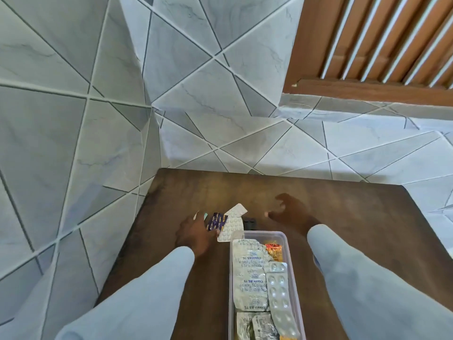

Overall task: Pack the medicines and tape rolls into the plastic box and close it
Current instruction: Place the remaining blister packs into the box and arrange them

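Grey tiles crossed by pale slanting lines cover the floor and wall around a dark wooden table (pixel 343 217), with a slatted wooden door beyond. On it, close to the person, stands the clear plastic box (pixel 284 238), lid off and no lid in view, already lined with silver medicine strips (pixel 250 273) laid flat along its length, probably so more will stack on top.

Just beyond the box's far left corner, the left hand (pixel 193 235) is closed on a fan of loose strips: a white blister sheet (pixel 230 229) and a dark blue one (pixel 215 221), seemingly gathered together to go in as one bundle. A small black object (pixel 248 223) lies just past the box's far rim; what it is cannot be told.

Beyond the box's far right corner, the right hand (pixel 289 212) hovers with fingers spread and holds nothing, likely ready to steady the box. No tape rolls are clearly visible.
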Motion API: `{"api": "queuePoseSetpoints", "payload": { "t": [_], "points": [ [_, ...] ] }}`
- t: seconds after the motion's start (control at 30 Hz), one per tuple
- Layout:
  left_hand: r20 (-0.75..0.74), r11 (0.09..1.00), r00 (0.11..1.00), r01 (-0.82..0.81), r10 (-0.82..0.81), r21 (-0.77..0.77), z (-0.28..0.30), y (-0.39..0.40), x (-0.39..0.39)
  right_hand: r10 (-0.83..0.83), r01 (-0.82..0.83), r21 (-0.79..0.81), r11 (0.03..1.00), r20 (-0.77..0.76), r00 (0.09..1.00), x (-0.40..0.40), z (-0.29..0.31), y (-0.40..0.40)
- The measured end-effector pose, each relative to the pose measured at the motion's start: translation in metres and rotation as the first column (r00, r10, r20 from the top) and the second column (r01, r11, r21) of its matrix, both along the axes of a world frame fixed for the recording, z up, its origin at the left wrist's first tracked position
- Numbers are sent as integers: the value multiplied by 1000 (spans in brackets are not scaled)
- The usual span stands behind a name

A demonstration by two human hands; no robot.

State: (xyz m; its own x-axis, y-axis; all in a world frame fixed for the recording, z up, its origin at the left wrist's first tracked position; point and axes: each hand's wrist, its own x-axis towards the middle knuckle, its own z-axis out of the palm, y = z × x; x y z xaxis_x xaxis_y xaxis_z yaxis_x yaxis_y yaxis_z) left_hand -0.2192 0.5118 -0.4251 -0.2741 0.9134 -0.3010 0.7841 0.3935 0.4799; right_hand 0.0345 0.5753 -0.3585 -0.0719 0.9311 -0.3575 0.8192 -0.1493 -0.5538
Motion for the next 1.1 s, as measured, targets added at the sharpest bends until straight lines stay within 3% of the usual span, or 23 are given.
{"api": "queuePoseSetpoints", "payload": {
  "t": [0.13,0.3,0.43,0.63,0.8,1.1],
  "points": [
    [-146,998,988,48,-54,-46,-5,17,12,197,-182,-105,978,145,970,-31,-17,23],
    [-169,999,985,30,-37,-45,-8,27,19,283,-257,-159,953,170,944,-60,-45,31],
    [-79,1000,997,8,-7,10,-2,34,22,243,-219,-132,967,210,947,-71,-49,29],
    [84,999,996,-17,20,-30,1,41,17,274,-242,-144,959,275,922,-79,-50,33],
    [254,994,961,-107,112,-33,2,40,3,374,-337,-184,924,232,898,-81,-52,35],
    [369,976,905,-212,212,-40,0,42,8,247,-230,-168,959,87,965,-86,-52,36]
  ]
}}
